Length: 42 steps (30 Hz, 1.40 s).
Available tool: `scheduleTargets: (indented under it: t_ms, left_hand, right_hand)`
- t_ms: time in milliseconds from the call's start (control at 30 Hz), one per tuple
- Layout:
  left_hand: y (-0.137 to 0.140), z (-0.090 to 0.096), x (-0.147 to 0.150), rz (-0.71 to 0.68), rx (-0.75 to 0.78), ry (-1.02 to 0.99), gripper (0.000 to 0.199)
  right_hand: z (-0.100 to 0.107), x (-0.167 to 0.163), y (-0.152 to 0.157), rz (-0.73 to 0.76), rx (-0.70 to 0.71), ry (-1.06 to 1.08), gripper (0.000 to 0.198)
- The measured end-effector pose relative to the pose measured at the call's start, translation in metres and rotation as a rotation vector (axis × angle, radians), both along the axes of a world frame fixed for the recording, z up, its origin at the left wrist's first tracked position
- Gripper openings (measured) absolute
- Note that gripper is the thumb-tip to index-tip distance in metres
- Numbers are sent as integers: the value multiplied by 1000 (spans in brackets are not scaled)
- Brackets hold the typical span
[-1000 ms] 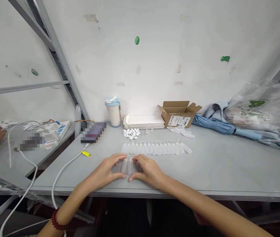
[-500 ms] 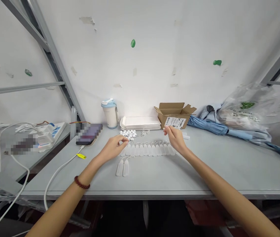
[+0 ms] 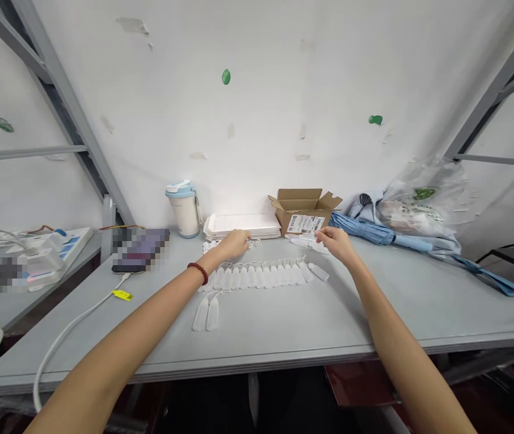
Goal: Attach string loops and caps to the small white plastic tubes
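A row of translucent plastic tags (image 3: 257,277) with white loops lies across the table, and two more tags (image 3: 206,313) lie in front of its left end. One loose tag (image 3: 318,272) is slanted at the right end. My left hand (image 3: 237,244) reaches over the small white pieces (image 3: 210,245) to the white strings (image 3: 255,243), its fingers closed and their tips hidden. My right hand (image 3: 335,240) pinches a clear plastic tag at the small heap of clear tags (image 3: 301,241) before the cardboard box (image 3: 304,208).
A stack of white trays (image 3: 243,225) stands against the wall, beside a cup with a blue lid (image 3: 183,208). On the left lie a phone (image 3: 148,253) and its cable (image 3: 80,316). A folded blue umbrella (image 3: 365,229) and a plastic bag (image 3: 424,199) are at the right.
My left hand has moved forward and right to the strings. My right hand has gone from above the row to the clear tags, uncovering a loose tag. The view has shifted right.
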<state>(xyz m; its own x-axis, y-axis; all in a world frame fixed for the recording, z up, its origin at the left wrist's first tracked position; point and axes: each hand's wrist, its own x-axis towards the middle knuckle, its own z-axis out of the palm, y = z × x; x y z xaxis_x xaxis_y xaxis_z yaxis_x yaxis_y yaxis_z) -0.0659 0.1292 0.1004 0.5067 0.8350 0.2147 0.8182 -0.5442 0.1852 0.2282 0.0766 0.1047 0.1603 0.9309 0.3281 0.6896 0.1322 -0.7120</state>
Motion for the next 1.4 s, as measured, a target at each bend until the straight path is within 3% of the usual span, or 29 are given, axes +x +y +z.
scheduleTargets:
  t_ms: [100, 200, 400, 600, 933, 1033, 1200, 1267, 1400]
  left_hand:
    - [2, -4, 2, -11, -1, 6, 26]
    - [2, -7, 1, -23, -4, 5, 24]
    - [4, 0, -1, 18, -37, -76, 23]
    - [4, 7, -1, 99, -75, -213, 18]
    - [2, 17, 2, 167, -12, -310, 22]
    - [2, 17, 1, 183, 39, -342, 24]
    - [-3, 11, 0, 127, 9, -282, 22]
    - [-8, 10, 0, 106, 6, -281, 21]
    - [-26, 16, -3, 75, 15, -386, 19]
  right_hand:
    - [6, 11, -9, 175, -325, -34, 27]
    - [11, 13, -18, 245, -547, -46, 24]
    - [12, 7, -22, 326, -699, 60, 23]
    - [10, 5, -20, 352, -692, 78, 17]
    - [7, 9, -18, 334, -680, 114, 14]
    - [3, 13, -12, 221, -551, 73, 9]
    - [-11, 20, 4, -63, -134, -218, 12]
    - [-17, 22, 9, -70, -96, -313, 21]
    - [-25, 24, 13, -34, -181, -337, 21]
